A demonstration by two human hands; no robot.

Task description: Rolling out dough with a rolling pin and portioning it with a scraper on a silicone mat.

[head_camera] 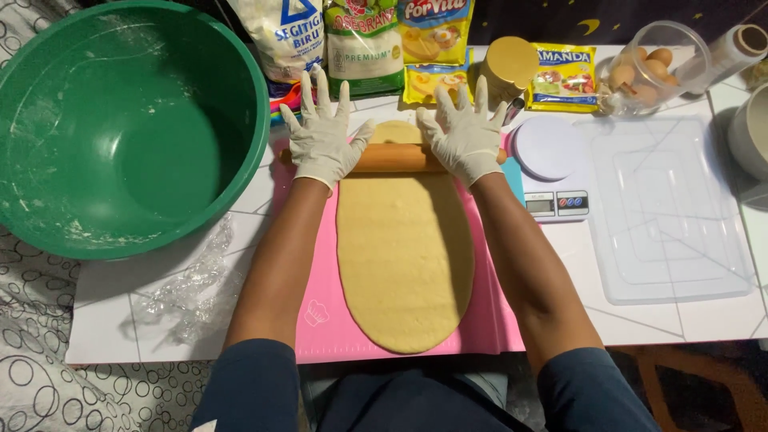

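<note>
Nearest the camera: two dark blue sleeves, forearms reaching forward over one pink mat (316,320) laid on the white surface (112,312). One long oval sheet of pale yellow dough (404,256) lies flat on the mat, its near end close to the mat's front edge. Crumpled clear plastic film (188,292) lies on the surface left of the mat.

At the dough's far end sits one wooden pin (394,158), lying crosswise on the dough. Both hands wear white gloves. The left hand (322,136) rests flat on the pin's left part, fingers spread and straight, grip open, nothing clasped. The right hand (464,132) rests likewise on the right part, palm down, fingers splayed, grip open.

Left of the mat: one large green bowl (120,128), flour smeared on its inner wall. Right of the mat: one small white scale (552,172), then one clear plastic tray (676,212).

Far row: five packets (364,40) counted, one yellow tub (510,66), one clear jar (652,64) holding brown eggs, number not countable, and one roll (740,44) at the far right.
</note>
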